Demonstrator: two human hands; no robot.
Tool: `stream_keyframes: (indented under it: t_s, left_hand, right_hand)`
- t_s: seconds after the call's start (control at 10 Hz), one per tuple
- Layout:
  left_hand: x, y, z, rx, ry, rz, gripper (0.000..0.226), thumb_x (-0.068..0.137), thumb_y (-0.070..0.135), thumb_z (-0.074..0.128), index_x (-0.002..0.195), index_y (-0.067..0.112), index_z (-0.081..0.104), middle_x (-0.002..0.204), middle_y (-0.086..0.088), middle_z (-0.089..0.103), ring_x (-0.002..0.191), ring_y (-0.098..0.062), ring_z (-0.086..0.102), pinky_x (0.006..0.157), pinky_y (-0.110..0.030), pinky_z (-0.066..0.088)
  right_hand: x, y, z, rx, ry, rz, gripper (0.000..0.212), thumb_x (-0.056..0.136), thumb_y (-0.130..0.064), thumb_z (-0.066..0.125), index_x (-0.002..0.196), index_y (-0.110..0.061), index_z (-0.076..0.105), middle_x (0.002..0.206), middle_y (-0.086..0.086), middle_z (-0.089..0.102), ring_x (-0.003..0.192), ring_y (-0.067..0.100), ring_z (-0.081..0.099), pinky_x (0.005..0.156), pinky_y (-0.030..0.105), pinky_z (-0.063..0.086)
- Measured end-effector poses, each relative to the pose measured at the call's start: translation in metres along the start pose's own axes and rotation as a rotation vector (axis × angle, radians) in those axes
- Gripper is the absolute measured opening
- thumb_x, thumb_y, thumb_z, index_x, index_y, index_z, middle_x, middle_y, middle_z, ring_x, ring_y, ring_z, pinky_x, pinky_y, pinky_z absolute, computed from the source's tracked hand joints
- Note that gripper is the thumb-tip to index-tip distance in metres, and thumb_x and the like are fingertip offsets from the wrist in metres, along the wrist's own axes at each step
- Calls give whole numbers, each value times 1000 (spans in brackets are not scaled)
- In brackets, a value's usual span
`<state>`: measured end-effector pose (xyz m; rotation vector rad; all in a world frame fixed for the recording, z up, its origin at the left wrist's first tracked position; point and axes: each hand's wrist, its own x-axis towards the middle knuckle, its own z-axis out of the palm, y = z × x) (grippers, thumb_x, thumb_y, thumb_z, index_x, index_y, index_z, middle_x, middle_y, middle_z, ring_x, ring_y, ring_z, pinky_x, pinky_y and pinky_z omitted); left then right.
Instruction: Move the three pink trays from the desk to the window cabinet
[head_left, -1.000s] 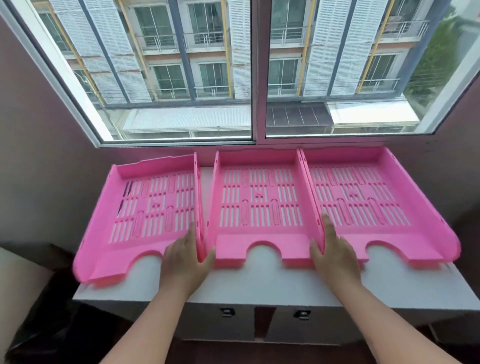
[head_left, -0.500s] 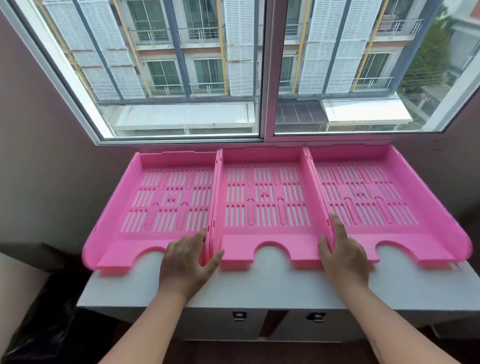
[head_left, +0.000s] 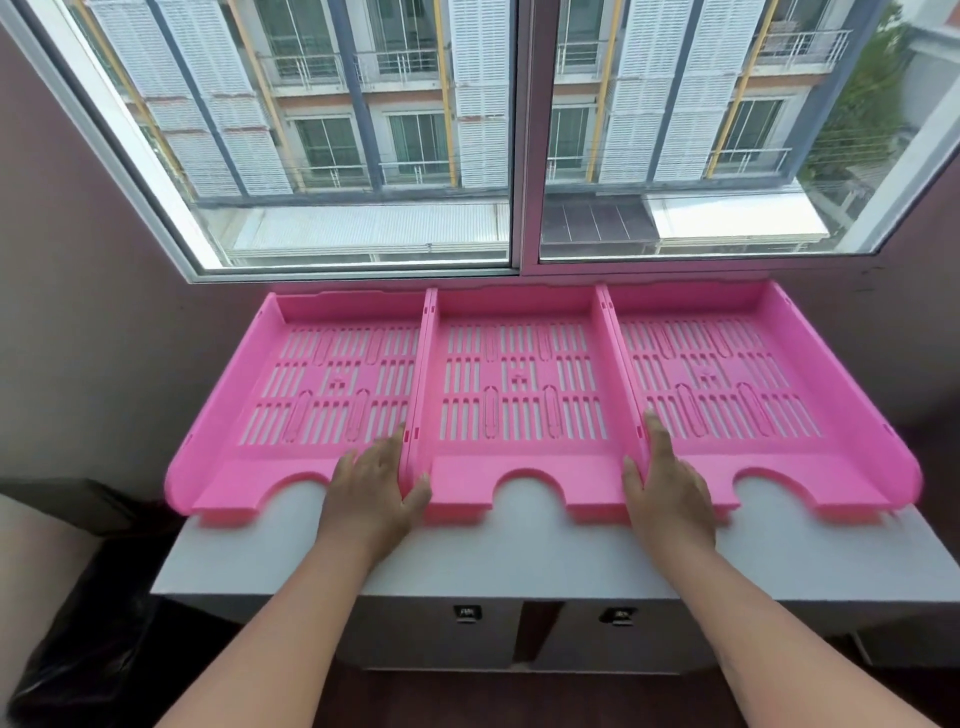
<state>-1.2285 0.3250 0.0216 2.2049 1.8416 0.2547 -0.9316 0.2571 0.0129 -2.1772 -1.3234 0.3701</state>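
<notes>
Three pink slotted trays lie side by side on the white window cabinet (head_left: 519, 564), their back walls against the sill. The left tray (head_left: 221, 415) touches the middle tray (head_left: 514, 304), which touches the right tray (head_left: 852, 395). My left hand (head_left: 371, 488) straddles the joined walls of the left and middle trays, fingers in the left one, thumb in the middle one. My right hand (head_left: 670, 488) clasps the joined walls of the middle and right trays the same way.
A large window (head_left: 363, 156) rises directly behind the trays. The left tray overhangs the cabinet's left end, above a black bag (head_left: 88, 649) on the floor. Two cabinet doors with small handles (head_left: 466, 613) face me below.
The left tray, angled and apart a second ago, has swung in flush against the middle tray. All three now form one straight row. My hands stayed on the joints.
</notes>
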Motion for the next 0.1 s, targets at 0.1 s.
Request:
stream_keyframes:
  t_s: [0.1]
  left_hand:
    - [-3,-3,-5,94,-67,-3,85,89,69,28,155,25,-2,162,-7,17,150,-23,7,120,-45,1]
  right_hand:
    - [0,-4,-21,-86,-198,47,89,90,-51,58,155,-30,3,150,7,45,138,37,40,114,56,27]
